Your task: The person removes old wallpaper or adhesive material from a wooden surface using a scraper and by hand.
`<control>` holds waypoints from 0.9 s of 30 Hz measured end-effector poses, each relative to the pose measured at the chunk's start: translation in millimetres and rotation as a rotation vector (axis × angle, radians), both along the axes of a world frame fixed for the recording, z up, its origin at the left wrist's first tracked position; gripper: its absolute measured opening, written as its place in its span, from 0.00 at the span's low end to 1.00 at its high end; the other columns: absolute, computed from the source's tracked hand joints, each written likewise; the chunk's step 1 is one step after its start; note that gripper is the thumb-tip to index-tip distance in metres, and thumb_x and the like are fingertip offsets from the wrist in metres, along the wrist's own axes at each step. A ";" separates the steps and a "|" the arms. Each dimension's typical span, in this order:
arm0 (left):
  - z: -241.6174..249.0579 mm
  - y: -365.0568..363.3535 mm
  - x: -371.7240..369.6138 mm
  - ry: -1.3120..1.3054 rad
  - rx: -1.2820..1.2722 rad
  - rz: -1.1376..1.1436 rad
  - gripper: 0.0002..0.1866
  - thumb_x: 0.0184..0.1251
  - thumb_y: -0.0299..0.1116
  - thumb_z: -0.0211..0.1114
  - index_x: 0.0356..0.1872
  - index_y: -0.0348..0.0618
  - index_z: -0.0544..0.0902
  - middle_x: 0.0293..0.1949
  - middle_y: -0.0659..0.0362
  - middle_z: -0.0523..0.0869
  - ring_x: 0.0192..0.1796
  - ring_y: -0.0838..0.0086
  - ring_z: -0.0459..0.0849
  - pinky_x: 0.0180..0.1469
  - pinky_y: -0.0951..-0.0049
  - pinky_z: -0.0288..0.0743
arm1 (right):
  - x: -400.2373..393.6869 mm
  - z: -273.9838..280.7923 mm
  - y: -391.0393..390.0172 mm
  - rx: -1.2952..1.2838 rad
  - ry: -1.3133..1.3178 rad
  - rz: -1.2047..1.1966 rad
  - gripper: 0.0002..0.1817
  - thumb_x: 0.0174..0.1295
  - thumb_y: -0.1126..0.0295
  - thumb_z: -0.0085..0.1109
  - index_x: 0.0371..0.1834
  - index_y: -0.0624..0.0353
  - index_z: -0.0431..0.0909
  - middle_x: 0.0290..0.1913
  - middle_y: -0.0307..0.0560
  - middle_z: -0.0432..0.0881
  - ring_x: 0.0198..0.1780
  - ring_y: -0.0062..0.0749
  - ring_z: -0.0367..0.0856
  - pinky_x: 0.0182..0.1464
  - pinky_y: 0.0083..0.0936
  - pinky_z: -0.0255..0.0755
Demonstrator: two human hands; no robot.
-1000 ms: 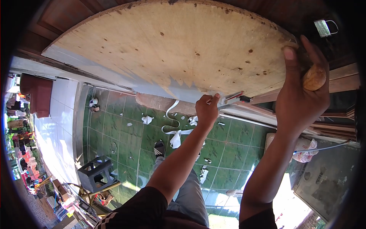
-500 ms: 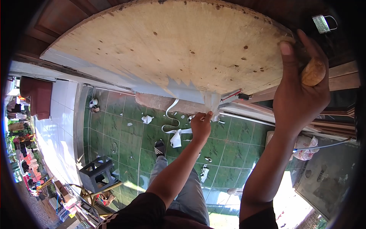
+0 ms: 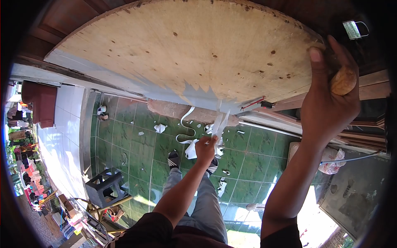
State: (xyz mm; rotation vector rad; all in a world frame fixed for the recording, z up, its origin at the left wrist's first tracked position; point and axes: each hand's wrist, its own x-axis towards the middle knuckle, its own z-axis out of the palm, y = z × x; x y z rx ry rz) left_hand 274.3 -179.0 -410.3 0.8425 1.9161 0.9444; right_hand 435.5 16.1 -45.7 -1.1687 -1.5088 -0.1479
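Note:
A large wooden board (image 3: pixel 186 49) with a curved edge fills the upper part of the view; jagged grey film (image 3: pixel 198 94) covers its lower strip. My left hand (image 3: pixel 206 149) pinches a thin translucent strip (image 3: pixel 221 124) that runs up to the board's lower edge. At the right, my right hand (image 3: pixel 331 103) has its thumb on the board's right corner. A rounded wooden handle (image 3: pixel 344 81) sits within that hand's curled fingers.
White scraps (image 3: pixel 160 128) and a curled white strip (image 3: pixel 188 124) lie on the green tiled floor (image 3: pixel 140 161). A dark stool (image 3: pixel 106 188) stands at the lower left. A padlock (image 3: pixel 352 30) hangs at the upper right; a red-and-black tool (image 3: pixel 266 104) is by the board's lower edge.
My left hand has moved down and slightly left, drawing the translucent strip away from the board's edge. The board and my right hand have shifted slightly right in view.

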 end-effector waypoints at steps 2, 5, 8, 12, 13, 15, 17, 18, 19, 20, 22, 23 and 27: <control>-18.4 -38.7 -7.0 0.071 -0.046 -0.067 0.21 0.71 0.48 0.77 0.32 0.36 0.92 0.31 0.47 0.92 0.33 0.54 0.91 0.39 0.55 0.79 | 0.1 -0.5 0.3 -0.005 0.012 -0.001 0.16 0.69 0.65 0.79 0.56 0.56 0.92 0.58 0.39 0.92 0.58 0.24 0.88 0.62 0.24 0.80; -51.6 -132.4 -28.6 0.203 -0.262 -0.350 0.15 0.69 0.46 0.75 0.32 0.43 0.93 0.35 0.48 0.93 0.38 0.49 0.92 0.43 0.53 0.82 | -0.1 -0.6 -0.5 -0.011 0.001 -0.011 0.16 0.69 0.65 0.79 0.57 0.56 0.92 0.59 0.39 0.92 0.59 0.25 0.88 0.63 0.25 0.80; -74.8 -225.5 -53.6 0.229 -0.312 -0.359 0.13 0.67 0.44 0.76 0.33 0.44 0.94 0.35 0.46 0.92 0.38 0.49 0.91 0.43 0.53 0.83 | -3.0 0.6 -2.4 -0.025 0.021 -0.030 0.16 0.69 0.64 0.79 0.57 0.55 0.92 0.59 0.39 0.91 0.60 0.26 0.88 0.64 0.26 0.80; -51.2 -226.0 -76.5 0.295 -0.430 -0.557 0.13 0.63 0.42 0.77 0.41 0.45 0.95 0.36 0.51 0.94 0.38 0.53 0.93 0.45 0.54 0.86 | 0.2 1.8 -1.5 -0.005 -0.014 -0.012 0.17 0.67 0.65 0.80 0.56 0.54 0.92 0.59 0.40 0.91 0.60 0.27 0.88 0.63 0.27 0.79; -50.9 -220.3 -80.1 0.256 -0.401 -0.554 0.14 0.63 0.42 0.76 0.44 0.45 0.95 0.36 0.50 0.94 0.38 0.52 0.93 0.45 0.54 0.86 | 0.0 0.8 0.4 0.015 0.007 0.003 0.17 0.65 0.65 0.82 0.55 0.54 0.92 0.57 0.39 0.91 0.58 0.27 0.88 0.62 0.28 0.79; -49.9 -200.0 -87.3 0.222 -0.350 -0.571 0.17 0.64 0.42 0.76 0.49 0.44 0.94 0.36 0.49 0.94 0.39 0.50 0.93 0.46 0.53 0.86 | 1.0 0.7 0.3 0.027 0.033 0.033 0.17 0.63 0.66 0.84 0.54 0.53 0.92 0.56 0.39 0.90 0.57 0.29 0.88 0.61 0.28 0.79; -45.1 -175.0 -92.0 0.233 -0.306 -0.608 0.19 0.66 0.43 0.75 0.53 0.43 0.92 0.35 0.48 0.94 0.39 0.49 0.93 0.47 0.51 0.86 | 2.5 2.5 -1.3 0.012 0.042 0.061 0.18 0.63 0.67 0.83 0.55 0.53 0.92 0.56 0.41 0.90 0.58 0.31 0.87 0.61 0.30 0.79; -47.0 -161.9 -93.7 0.299 -0.241 -0.671 0.19 0.67 0.43 0.74 0.53 0.42 0.92 0.35 0.48 0.94 0.38 0.49 0.93 0.46 0.50 0.86 | 2.1 3.9 -2.3 0.005 0.038 0.057 0.18 0.63 0.67 0.83 0.55 0.53 0.91 0.56 0.42 0.90 0.58 0.32 0.87 0.61 0.30 0.79; -41.2 -143.4 -94.1 0.365 -0.174 -0.732 0.18 0.68 0.43 0.74 0.52 0.42 0.92 0.34 0.49 0.94 0.38 0.49 0.93 0.46 0.49 0.85 | 1.5 5.3 -3.2 -0.001 0.034 0.053 0.18 0.63 0.68 0.83 0.55 0.54 0.91 0.56 0.43 0.90 0.57 0.33 0.87 0.61 0.31 0.79; -34.0 -127.2 -95.0 0.356 -0.326 -0.893 0.16 0.71 0.44 0.72 0.50 0.42 0.93 0.40 0.49 0.93 0.46 0.51 0.92 0.49 0.47 0.84 | 1.0 6.3 -4.4 -0.011 0.030 0.048 0.18 0.63 0.68 0.83 0.56 0.54 0.91 0.55 0.44 0.90 0.57 0.34 0.87 0.61 0.31 0.79; -18.5 -110.1 -87.5 0.535 -0.177 -0.919 0.16 0.73 0.44 0.71 0.48 0.43 0.93 0.46 0.47 0.90 0.53 0.50 0.89 0.53 0.45 0.82 | 0.9 7.6 -5.7 -0.013 0.018 0.045 0.18 0.63 0.69 0.83 0.56 0.55 0.91 0.55 0.45 0.89 0.57 0.35 0.87 0.61 0.32 0.79; -11.7 -102.4 -83.4 0.623 -0.100 -0.926 0.15 0.74 0.44 0.70 0.47 0.43 0.93 0.49 0.46 0.89 0.57 0.50 0.87 0.55 0.44 0.81 | 0.5 8.8 -5.7 -0.015 0.012 0.044 0.18 0.63 0.69 0.82 0.56 0.56 0.90 0.55 0.46 0.89 0.57 0.36 0.87 0.61 0.33 0.79; -6.0 -85.2 -78.0 0.712 0.092 -0.947 0.14 0.74 0.40 0.68 0.49 0.42 0.93 0.54 0.44 0.84 0.62 0.49 0.82 0.60 0.45 0.80 | -0.7 15.3 -14.0 -0.156 0.017 0.013 0.19 0.67 0.67 0.80 0.60 0.56 0.89 0.63 0.44 0.87 0.65 0.30 0.83 0.70 0.30 0.74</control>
